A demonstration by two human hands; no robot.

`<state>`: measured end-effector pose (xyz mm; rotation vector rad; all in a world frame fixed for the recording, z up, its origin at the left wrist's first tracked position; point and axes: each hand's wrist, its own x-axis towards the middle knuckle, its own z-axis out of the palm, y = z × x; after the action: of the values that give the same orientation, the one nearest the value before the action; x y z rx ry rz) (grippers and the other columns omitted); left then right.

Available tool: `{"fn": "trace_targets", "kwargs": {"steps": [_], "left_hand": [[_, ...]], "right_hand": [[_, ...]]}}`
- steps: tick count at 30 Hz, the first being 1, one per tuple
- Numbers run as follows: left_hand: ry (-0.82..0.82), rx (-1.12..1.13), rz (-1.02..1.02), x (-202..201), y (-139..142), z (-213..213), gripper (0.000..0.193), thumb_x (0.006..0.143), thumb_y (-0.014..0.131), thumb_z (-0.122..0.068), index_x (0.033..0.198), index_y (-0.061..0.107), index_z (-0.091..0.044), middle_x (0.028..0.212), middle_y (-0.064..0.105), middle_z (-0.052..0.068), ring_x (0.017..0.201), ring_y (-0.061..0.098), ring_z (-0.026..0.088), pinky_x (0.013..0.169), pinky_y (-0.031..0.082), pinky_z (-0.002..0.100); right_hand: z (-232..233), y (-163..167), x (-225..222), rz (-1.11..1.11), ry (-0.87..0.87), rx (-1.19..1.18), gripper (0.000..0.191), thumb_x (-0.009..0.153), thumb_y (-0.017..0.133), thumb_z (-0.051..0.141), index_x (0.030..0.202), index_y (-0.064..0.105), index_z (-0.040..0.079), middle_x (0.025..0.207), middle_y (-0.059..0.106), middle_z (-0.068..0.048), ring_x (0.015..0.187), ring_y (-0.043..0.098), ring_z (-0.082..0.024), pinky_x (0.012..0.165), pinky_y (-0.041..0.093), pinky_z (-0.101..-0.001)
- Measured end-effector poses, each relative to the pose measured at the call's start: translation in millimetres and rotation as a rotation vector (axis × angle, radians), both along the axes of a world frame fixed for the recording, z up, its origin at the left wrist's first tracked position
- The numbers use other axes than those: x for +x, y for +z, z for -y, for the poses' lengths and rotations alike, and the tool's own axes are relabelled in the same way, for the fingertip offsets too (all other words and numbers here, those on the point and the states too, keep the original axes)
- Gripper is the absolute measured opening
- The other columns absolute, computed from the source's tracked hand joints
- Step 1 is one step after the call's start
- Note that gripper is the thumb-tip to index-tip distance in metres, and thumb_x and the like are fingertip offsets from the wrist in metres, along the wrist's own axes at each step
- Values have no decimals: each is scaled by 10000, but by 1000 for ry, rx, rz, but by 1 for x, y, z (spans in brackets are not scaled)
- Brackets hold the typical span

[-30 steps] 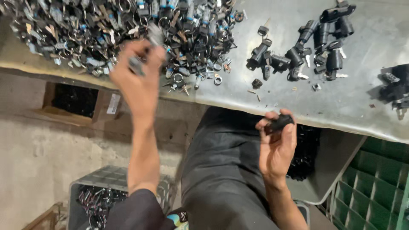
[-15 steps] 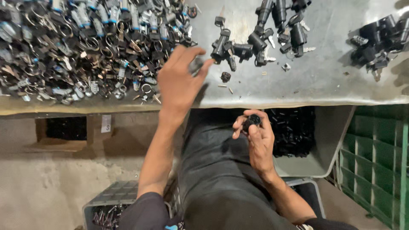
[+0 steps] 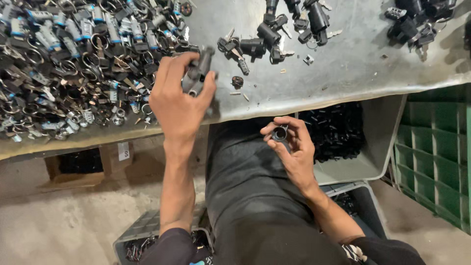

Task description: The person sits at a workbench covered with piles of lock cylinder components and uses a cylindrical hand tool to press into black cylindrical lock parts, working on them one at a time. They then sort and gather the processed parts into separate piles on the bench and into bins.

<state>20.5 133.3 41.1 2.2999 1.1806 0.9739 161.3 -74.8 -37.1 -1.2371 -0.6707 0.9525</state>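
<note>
The left hand [image 3: 180, 100] clenches a grey metal lock cylinder [image 3: 197, 72] (long axis tilted up toward the scratched steel table [image 3: 343, 73]), up and left of the right hand [image 3: 290, 147], which pinches a small black round barrel [image 3: 279, 133] over the lap.

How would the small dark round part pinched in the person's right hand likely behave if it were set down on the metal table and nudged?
The small round part looks like a short rigid ring or cylinder, so it probably would not flex. Its round outline suggests it could roll if it landed on its side. The right hand holds it with fingertips alone, so it seems light. The metal table looks smooth, so it might slide.
</note>
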Motion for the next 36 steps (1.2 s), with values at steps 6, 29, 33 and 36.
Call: {"fn": "trace_targets", "kwargs": {"steps": [6,29,33,36], "left_hand": [[-37,-80,162,-16,12,42,261,919,811,-160,1126,697,-49,976,615,75,820,586,194,733,480,304],[-321,-310,363,-14,-14,83,382,872,707,-176,1230,716,-44,994,665,96,876,658,219,800,553,322],[-494,-429,257,1,-10,98,413,837,769,-188,1213,697,-34,969,645,106,841,682,229,724,558,327],[-503,-373,201,6,-12,93,365,869,784,-196,1191,683,-58,946,636,83,790,680,214,688,551,324]], "right_hand": [[3,1,5,112,-54,68,437,923,736,-97,1275,507,26,1199,683,-147,1160,679,-193,1012,547,-312],[40,-5,34,788,-278,-146,554,897,834,95,1347,525,4,1368,534,-156,1289,569,-244,1136,479,-393],[26,15,6,616,43,20,539,870,770,155,1305,493,1,1262,564,-151,1191,574,-234,1054,478,-365],[10,9,-1,474,97,0,420,925,581,156,1314,523,11,1100,586,-78,945,592,-146,817,493,-255]]}}
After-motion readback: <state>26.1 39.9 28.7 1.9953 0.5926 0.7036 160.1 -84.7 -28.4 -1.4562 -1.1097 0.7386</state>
